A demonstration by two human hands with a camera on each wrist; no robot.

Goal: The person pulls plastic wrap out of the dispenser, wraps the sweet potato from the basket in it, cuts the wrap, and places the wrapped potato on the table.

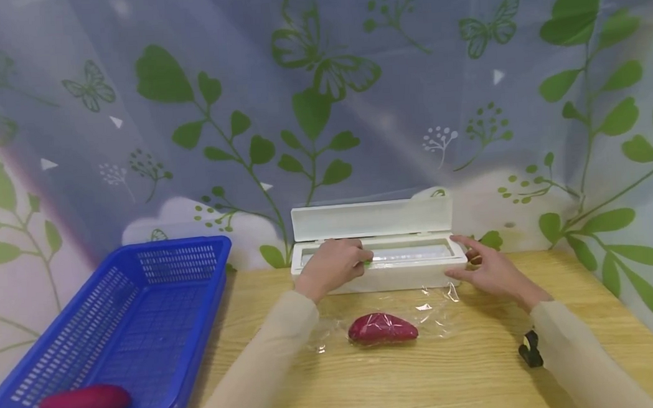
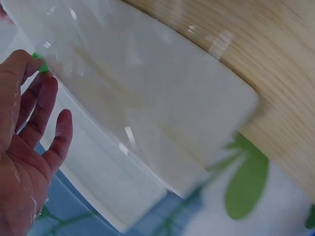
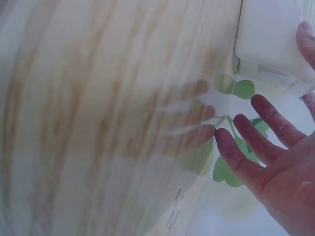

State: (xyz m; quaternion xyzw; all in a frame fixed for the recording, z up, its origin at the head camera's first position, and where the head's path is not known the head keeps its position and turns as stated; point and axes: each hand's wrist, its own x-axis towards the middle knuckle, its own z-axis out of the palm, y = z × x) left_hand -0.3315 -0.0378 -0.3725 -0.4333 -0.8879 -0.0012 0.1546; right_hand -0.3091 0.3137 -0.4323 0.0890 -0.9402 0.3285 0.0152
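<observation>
A white cling film dispenser box (image 1: 404, 278) stands near the back of the table, its lid (image 1: 372, 219) raised. My left hand (image 1: 333, 265) reaches over its front and pinches a small green slide cutter (image 2: 40, 63) at the long edge. At the box's right end, my right hand (image 1: 490, 269) touches it with thumb and index finger; the other fingers (image 3: 241, 155) are spread and straight in the right wrist view. Clear cling film (image 1: 437, 319) spreads from the box over the table. On or under it lies a dark red sweet potato-like root (image 1: 381, 328).
To the left stands a blue plastic basket (image 1: 200, 336) with another dark red root (image 1: 86, 401) at its near end. A patterned curtain (image 1: 389, 131) hangs right behind the box. The wooden table (image 1: 427, 385) extends in front. A black clip-like object (image 1: 530, 349) sits at my right wrist.
</observation>
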